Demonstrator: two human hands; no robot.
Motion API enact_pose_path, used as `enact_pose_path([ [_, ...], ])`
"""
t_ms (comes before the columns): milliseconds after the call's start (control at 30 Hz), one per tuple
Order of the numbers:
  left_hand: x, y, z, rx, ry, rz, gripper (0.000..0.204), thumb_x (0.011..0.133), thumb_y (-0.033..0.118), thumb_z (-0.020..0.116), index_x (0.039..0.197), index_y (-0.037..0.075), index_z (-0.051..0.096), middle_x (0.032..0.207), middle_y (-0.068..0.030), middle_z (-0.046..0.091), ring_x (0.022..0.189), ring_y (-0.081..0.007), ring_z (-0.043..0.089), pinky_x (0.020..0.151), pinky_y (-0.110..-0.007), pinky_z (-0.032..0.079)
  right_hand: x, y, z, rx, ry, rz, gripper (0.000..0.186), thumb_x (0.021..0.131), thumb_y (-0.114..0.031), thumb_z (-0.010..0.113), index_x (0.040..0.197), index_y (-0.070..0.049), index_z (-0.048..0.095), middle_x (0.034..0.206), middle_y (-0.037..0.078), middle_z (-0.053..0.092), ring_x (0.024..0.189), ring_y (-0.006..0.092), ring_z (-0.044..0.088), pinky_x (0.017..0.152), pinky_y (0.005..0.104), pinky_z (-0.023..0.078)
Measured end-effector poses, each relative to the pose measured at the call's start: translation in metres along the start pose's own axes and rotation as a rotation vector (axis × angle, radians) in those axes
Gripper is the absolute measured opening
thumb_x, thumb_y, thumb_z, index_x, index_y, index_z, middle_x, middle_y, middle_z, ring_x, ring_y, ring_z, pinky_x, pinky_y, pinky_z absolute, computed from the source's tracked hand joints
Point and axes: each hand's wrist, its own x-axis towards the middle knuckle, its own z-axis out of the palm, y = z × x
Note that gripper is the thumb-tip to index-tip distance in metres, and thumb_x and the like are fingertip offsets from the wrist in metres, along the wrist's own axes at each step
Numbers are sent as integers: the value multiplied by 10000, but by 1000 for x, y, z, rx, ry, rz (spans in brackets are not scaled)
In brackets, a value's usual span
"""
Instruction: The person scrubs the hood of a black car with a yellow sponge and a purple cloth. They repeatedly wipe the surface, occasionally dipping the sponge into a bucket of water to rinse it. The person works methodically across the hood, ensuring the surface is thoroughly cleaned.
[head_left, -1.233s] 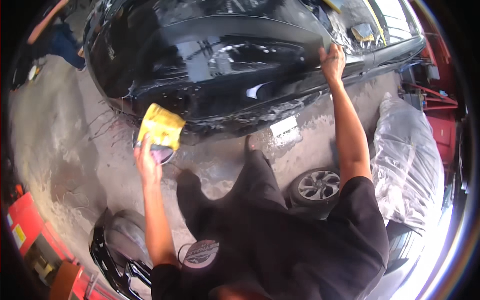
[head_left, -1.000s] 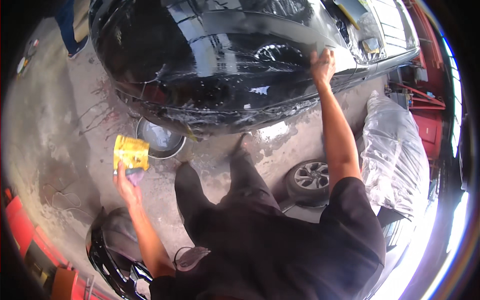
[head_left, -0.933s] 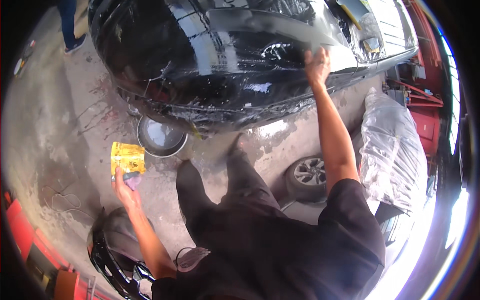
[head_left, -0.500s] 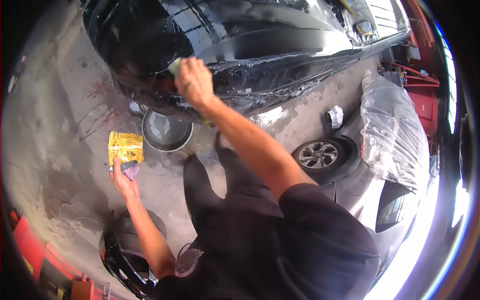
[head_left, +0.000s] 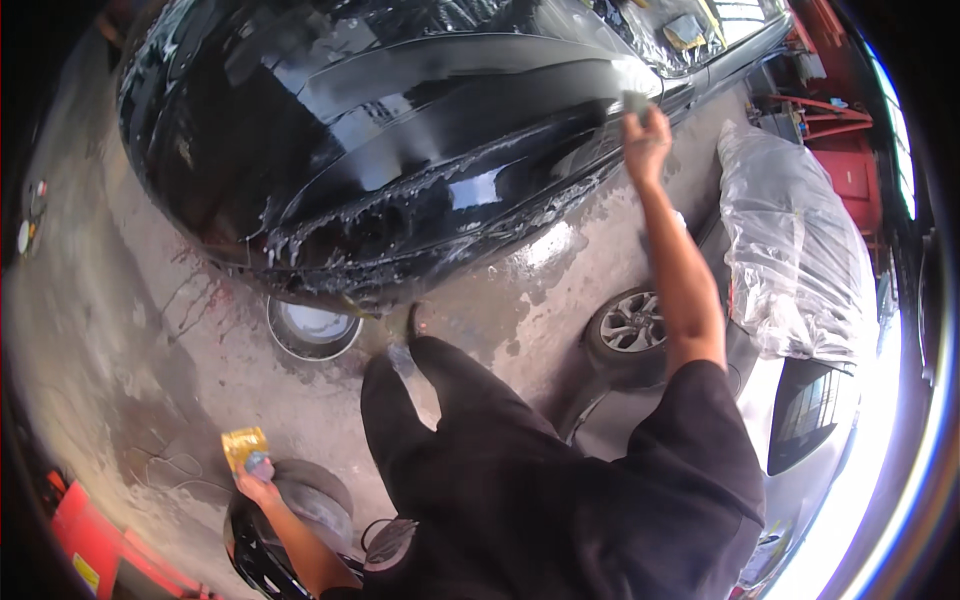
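My right hand [head_left: 648, 145] reaches out to the far right, over the side edge of a wet, glossy black car hood [head_left: 390, 130]. Its fingers are closed around a small grey-green pad [head_left: 636, 102] at the hood's rear corner. Low on the left, my left hand [head_left: 258, 486] grips a yellow printed sheet [head_left: 243, 446] together with a purple-grey pad [head_left: 260, 465], clear of the car. Whitish suds or residue streak the hood's near edge.
Under the car's front end sits a round basin [head_left: 315, 328] of greyish water. A second car with an alloy wheel [head_left: 632, 322] stands at right, partly under plastic sheeting [head_left: 795, 240]. Beside my left forearm is a black car part [head_left: 310, 505]. Wet patches mark the concrete floor [head_left: 210, 370].
My right hand has swept from the hood's front to its rear right corner, carrying the pad. My left hand has drawn back toward me with the sheet and pad. The view has shifted.
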Motion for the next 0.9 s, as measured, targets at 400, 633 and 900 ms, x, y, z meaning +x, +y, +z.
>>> enact_pose_path([
  [400, 37, -40, -74, 188, 76, -144, 504, 967, 333, 782, 1307, -30, 703, 1208, -152, 699, 975, -302, 729, 696, -429, 668, 86, 107, 40, -451, -142, 141, 480, 904, -341, 821, 1243, -14, 729, 1128, 235, 738, 1100, 450, 703, 973, 520, 548],
  [633, 162, 10, 33, 127, -176, -123, 489, 1027, 330, 726, 1319, -56, 664, 1145, -142, 687, 899, -274, 707, 702, -408, 641, 5, -31, 43, -396, -114, 19, 457, 897, -282, 813, 1247, -10, 701, 1139, 240, 711, 1100, 468, 675, 955, 538, 540],
  [900, 214, 76, 153, 55, -372, -34, 532, 1065, 342, 708, 1331, -110, 619, 1205, -197, 708, 931, -288, 738, 746, -408, 660, -77, -243, 69, -346, -134, 70, 496, 862, -201, 818, 1304, -30, 671, 1173, 218, 669, 1083, 449, 639, 959, 541, 530],
])
